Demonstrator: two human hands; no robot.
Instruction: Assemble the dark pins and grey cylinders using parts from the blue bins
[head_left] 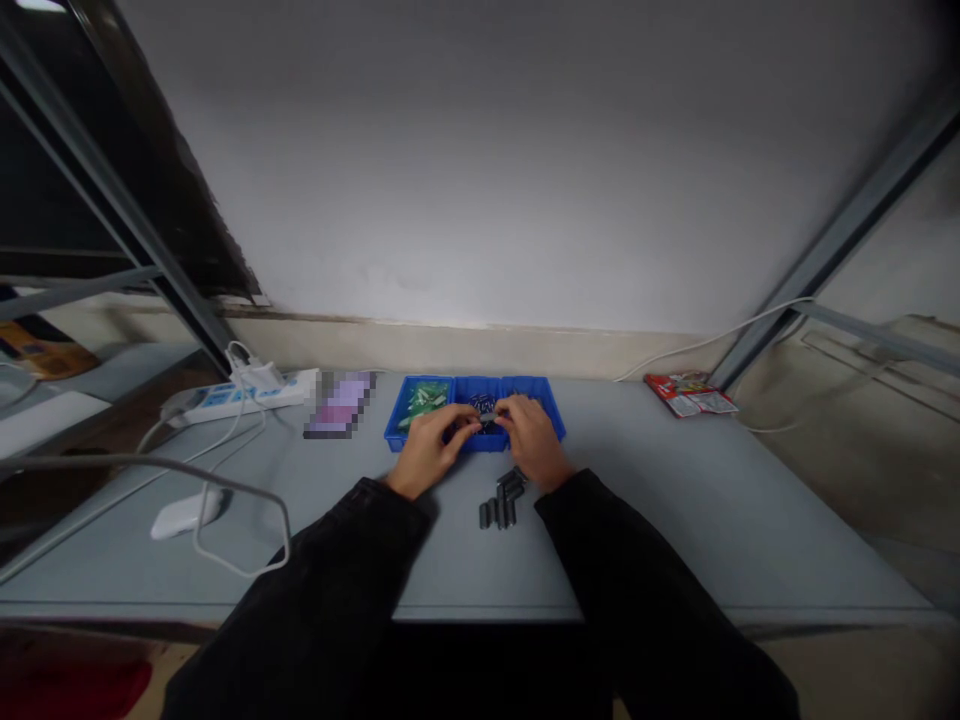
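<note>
My left hand (431, 448) and my right hand (531, 438) meet over the middle of a blue three-compartment tray (393, 432). Both sets of fingers are pinched on a small grey piece (487, 417) held between the fingertips; its kind is too small to tell. Green and pale small parts (427, 396) fill the left compartment. Dark and shiny small parts (483, 402) lie in the middle one. My right hand mostly covers the right compartment. Several dark grey cylinders (502, 505) lie loose on the table, in front of the tray and near my right wrist.
Left of the tray, a blurred-out purple rectangular item (341, 404) lies beside a white power strip (247, 395) with cables. A white mouse-like object (186, 514) rests nearer me. At the right is a red packet (690, 394). A wall (480, 200) rises behind the grey table (637, 500).
</note>
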